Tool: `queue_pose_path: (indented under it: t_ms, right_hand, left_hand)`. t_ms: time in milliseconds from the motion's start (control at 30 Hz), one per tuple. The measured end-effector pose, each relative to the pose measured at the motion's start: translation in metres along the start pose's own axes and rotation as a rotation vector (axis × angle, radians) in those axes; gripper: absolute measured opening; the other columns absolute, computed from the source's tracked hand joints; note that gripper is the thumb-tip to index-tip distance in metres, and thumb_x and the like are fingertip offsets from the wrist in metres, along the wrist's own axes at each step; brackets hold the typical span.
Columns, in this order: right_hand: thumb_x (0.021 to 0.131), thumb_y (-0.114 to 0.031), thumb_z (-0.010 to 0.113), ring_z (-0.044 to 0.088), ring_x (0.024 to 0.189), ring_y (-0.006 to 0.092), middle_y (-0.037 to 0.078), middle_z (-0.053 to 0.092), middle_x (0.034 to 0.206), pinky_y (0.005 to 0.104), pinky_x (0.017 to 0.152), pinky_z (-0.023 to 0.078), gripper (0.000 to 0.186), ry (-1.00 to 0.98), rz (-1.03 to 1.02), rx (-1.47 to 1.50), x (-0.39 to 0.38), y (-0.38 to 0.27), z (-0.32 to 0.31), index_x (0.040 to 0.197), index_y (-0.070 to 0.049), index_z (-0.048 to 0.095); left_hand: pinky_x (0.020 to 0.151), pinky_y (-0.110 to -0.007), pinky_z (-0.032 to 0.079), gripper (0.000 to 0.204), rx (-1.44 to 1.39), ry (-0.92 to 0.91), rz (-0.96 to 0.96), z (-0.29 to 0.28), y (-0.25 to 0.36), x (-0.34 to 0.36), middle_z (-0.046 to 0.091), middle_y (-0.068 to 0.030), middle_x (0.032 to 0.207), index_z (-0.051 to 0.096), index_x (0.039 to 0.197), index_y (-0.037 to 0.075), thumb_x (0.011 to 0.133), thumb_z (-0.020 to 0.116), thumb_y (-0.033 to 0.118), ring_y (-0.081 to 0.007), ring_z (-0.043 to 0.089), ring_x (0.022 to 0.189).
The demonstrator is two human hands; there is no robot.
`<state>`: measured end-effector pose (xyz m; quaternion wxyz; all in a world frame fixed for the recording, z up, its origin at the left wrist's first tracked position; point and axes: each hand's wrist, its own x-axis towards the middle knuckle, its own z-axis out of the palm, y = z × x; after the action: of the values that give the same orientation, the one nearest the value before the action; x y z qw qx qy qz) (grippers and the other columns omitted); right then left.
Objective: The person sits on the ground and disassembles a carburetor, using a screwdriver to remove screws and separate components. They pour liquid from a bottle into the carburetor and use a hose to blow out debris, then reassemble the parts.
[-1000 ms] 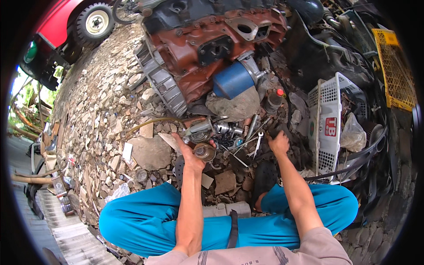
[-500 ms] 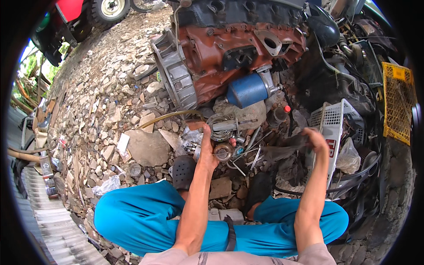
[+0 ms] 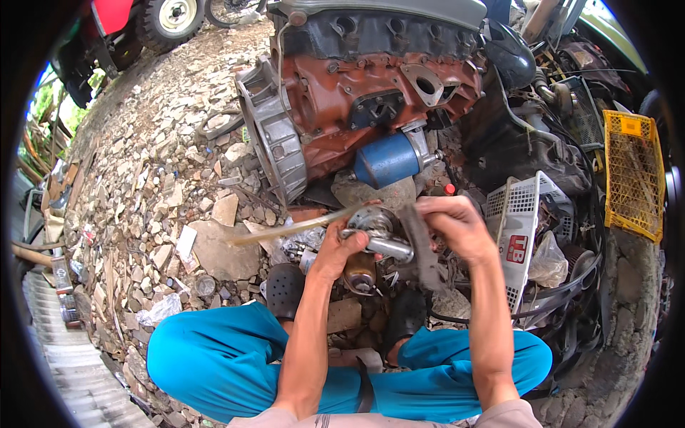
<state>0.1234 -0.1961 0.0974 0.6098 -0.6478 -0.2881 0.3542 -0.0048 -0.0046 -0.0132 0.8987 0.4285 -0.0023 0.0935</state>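
My left hand [image 3: 335,250] is closed round a round metal engine part [image 3: 389,246] with a silvery arm and an amber bowl [image 3: 359,274] on its near side. A yellowish hose [image 3: 292,226] runs out to the left from beside this part, blurred by motion. In the fingers of my right hand [image 3: 460,227] hangs a dark grey rag [image 3: 426,257], smeared by motion. It is close against the right side of the metal part; whether they touch I cannot tell. Beyond both hands lies a red-brown engine block [image 3: 332,93] with a blue canister filter [image 3: 389,158].
At right a white plastic basket [image 3: 510,267] stands by a clear plastic bag [image 3: 548,260], with a yellow crate [image 3: 633,175] farther out. Black hoses curve near the basket. Stone rubble [image 3: 157,192] covers the ground at left. A red-capped bottle [image 3: 449,190] stands behind my right hand.
My right hand has come left with the rag, up to the metal part. My left hand has tilted that part, so its silvery arm now points nearer and the amber bowl shows from its side.
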Motion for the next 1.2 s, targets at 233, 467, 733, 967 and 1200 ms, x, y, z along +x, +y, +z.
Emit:
queue_pose_path:
  t_ms: [233, 467, 733, 967, 1200]
  right_hand:
    - [0.086, 0.001, 0.061, 0.069, 0.093, 0.0223, 0.012, 0.069, 0.11, 0.0377, 0.09, 0.056, 0.027, 0.206, -0.376, 0.597, 0.004, 0.043, -0.006, 0.111, -0.003, 0.071]
    - [0.084, 0.001, 0.065, 0.071, 0.083, 0.0186, 0.008, 0.07, 0.106, 0.0322, 0.075, 0.063, 0.032, 0.325, -0.472, 0.425, 0.001, 0.034, -0.023, 0.116, -0.007, 0.067]
    - [0.079, 0.004, 0.065, 0.06, 0.104, 0.0139, 0.009, 0.067, 0.107, 0.0293, 0.09, 0.048, 0.033, 0.004, -0.131, -0.218, 0.017, 0.056, 0.044, 0.112, 0.002, 0.066]
    - [0.077, -0.008, 0.076, 0.067, 0.087, 0.0177, 0.014, 0.07, 0.091, 0.0343, 0.079, 0.053, 0.024, 0.188, -0.233, -0.356, 0.016, 0.053, 0.056, 0.089, 0.003, 0.06]
    - [0.084, -0.005, 0.073, 0.063, 0.099, 0.0146, 0.01, 0.068, 0.109, 0.0307, 0.088, 0.051, 0.036, -0.139, -0.141, -0.077, 0.012, 0.05, 0.031, 0.117, 0.002, 0.062]
  left_hand:
    - [0.064, -0.032, 0.06, 0.084, 0.082, 0.06, -0.048, -0.005, 0.026, -0.016, 0.067, -0.0105, 0.106, 0.056, 0.134, 0.002, 0.066, 0.087, 0.041, -0.0182, 0.068, 0.086]
    - [0.101, -0.035, 0.045, 0.101, 0.23, 0.049, -0.073, -0.013, 0.031, -0.021, 0.065, -0.0091, 0.123, 0.054, 0.139, 0.002, 0.057, 0.09, 0.049, -0.0208, 0.063, 0.111]
    - [0.076, -0.025, 0.055, 0.112, 0.3, 0.031, -0.089, -0.003, 0.012, -0.013, 0.064, -0.0086, 0.117, 0.035, 0.151, 0.004, 0.059, 0.094, 0.028, -0.0139, 0.065, 0.094]
    - [0.096, -0.031, 0.047, 0.097, 0.457, 0.071, -0.121, -0.005, -0.004, -0.017, 0.065, -0.0061, 0.117, 0.052, 0.139, 0.001, 0.059, 0.095, 0.033, -0.0154, 0.06, 0.107]
    - [0.102, -0.032, 0.043, 0.099, 0.386, 0.092, -0.043, 0.001, 0.01, -0.023, 0.064, -0.0059, 0.119, 0.054, 0.137, 0.0, 0.057, 0.095, 0.041, -0.0173, 0.059, 0.112]
